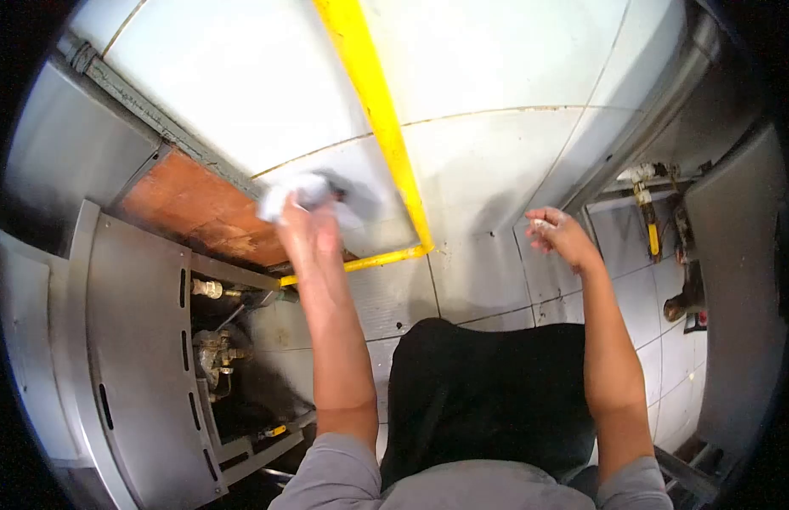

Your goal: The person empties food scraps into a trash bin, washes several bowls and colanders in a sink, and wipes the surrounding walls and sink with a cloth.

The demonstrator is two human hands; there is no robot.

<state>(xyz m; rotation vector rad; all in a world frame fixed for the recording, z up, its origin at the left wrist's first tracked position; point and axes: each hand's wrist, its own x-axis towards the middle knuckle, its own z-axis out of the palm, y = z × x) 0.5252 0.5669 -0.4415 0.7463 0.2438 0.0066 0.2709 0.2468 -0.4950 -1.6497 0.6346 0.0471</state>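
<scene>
A white cloth is bunched in my left hand, whose fingers are closed on it. Blurred by motion, the cloth is close to the white tiled wall, left of a yellow pipe. My right hand is out to the right over the lower tiles, apart from the cloth. Its fingers curl inward, with a small white bit showing between them that I cannot make out.
On the left stands a steel appliance with valves and fittings beneath it. A grey pipe slopes above orange-brown tiles. At right, a yellow-handled valve sits near another steel unit. Grey tiles cover the floor.
</scene>
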